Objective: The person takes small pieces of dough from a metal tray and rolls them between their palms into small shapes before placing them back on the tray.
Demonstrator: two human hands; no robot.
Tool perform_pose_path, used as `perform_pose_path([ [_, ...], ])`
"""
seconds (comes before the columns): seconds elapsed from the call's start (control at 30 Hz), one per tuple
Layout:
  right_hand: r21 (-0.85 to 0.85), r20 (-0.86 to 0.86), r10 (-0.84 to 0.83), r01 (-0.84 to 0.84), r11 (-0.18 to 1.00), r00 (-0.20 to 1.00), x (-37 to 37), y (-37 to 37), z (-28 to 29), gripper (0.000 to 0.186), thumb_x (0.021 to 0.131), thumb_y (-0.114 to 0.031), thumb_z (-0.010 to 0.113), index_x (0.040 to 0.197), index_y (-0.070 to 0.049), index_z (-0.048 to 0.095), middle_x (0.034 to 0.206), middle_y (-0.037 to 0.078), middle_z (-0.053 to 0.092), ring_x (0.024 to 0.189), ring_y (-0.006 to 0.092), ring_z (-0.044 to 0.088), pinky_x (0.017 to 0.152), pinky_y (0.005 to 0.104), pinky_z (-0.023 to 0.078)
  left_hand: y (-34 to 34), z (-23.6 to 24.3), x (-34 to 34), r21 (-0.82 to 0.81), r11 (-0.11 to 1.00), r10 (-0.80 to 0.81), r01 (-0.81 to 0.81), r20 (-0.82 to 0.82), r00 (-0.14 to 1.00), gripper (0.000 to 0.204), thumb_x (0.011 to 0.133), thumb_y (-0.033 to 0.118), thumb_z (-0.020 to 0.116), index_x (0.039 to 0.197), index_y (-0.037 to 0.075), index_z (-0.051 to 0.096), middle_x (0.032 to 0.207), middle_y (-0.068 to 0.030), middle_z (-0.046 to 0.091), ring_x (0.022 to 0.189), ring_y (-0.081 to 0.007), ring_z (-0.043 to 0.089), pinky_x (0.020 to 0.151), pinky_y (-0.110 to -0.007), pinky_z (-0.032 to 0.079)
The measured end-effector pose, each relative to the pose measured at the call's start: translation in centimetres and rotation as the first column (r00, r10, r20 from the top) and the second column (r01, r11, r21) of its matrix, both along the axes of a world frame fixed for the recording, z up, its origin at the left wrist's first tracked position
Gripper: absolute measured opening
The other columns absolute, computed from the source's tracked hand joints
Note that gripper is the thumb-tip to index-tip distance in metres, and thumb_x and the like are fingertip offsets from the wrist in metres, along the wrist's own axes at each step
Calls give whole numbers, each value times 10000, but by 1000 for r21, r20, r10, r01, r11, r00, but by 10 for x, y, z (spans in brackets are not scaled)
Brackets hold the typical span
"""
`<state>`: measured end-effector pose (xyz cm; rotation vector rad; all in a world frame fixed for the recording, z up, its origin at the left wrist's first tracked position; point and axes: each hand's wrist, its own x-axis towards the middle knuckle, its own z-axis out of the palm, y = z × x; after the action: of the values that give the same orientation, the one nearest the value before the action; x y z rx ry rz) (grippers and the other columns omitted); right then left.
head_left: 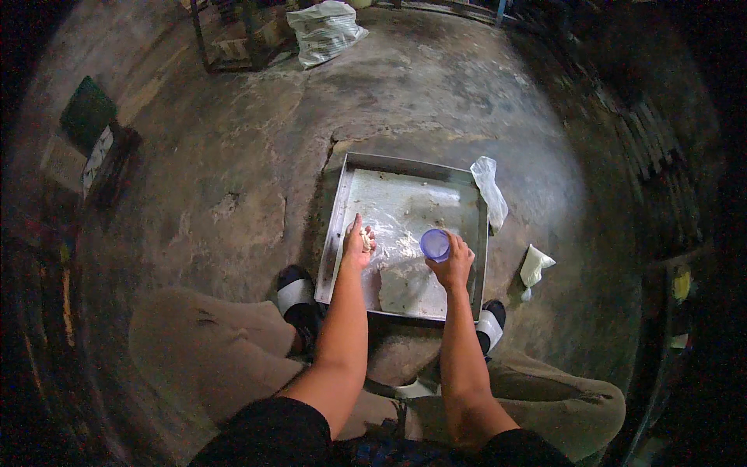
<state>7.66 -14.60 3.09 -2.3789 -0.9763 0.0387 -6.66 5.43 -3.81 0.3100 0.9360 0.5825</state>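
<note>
Work station: square metal tray (381,191), low-walled, set on the concrete floor between the person's sandaled feet. All places below are given relative to this tray.

Left hand (357,245): over the tray's left part. Fingers curled inward around an off-white clump (366,237); whether thumb and forefinger pinch it cannot be told.

Right hand (454,268): over the tray's right part. Fingers wrapped around the near side of a translucent purple cup (434,244), its mouth facing up. Level of contents: indistinct; a pale interior shows, which may be filling or only the cup's bottom.

Tray floor: white powdery residue (402,245) streaked across the middle, between the two hands; thinner smears and small specks toward the far side. No large heap visible.

Just outside the tray's right wall, toward its far corner: crumpled clear plastic bag (489,191). Farther right of the tray, nearer the person: small bag with whitish contents (535,266), apart from the tray.

Progress (judgement): under way. Some material has evidently been put out on the tray, and a portion is in hand. Remaining: the streaks are uncollected, the clump and cup have not been set down, and the small bag looks to hold more material.
</note>
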Motion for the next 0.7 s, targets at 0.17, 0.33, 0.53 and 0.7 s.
perform_pose_path([
  [0.17,-42,16,-2,3,999,1000,-3,3,1,732,543,-243,828,1215,-187,542,1162,36,589,1083,278,555,972,459,349,2,-1,-4,-4,1000,-22,23,90,996,592,840,526,657,1253,173,421,895,-20,542,675,-112,549,481,-235,421],
  [0.33,-96,18,5,-3,995,1000,-8,4,3,747,541,-231,837,1222,-182,534,1177,38,580,1107,279,539,977,471,344,1,7,-2,-63,998,13,-6,108,994,649,819,522,683,1284,162,409,1013,-61,556,765,-170,613,567,-257,518],
  [0.53,-108,14,1,0,994,1000,-10,5,3,772,538,-230,844,1238,-188,522,1184,31,574,1120,274,527,988,483,332,-1,11,0,-47,998,41,-32,186,982,581,804,391,743,1216,122,434,992,-108,581,851,-237,649,671,-294,596],
  [0.7,-114,34,-21,25,993,999,-10,4,0,773,537,-230,841,1241,-201,522,1192,23,571,1133,259,514,996,480,326,-3,8,2,-50,999,27,-17,208,978,510,810,313,749,1178,103,466,986,-125,600,866,-251,653,668,-282,602],
])
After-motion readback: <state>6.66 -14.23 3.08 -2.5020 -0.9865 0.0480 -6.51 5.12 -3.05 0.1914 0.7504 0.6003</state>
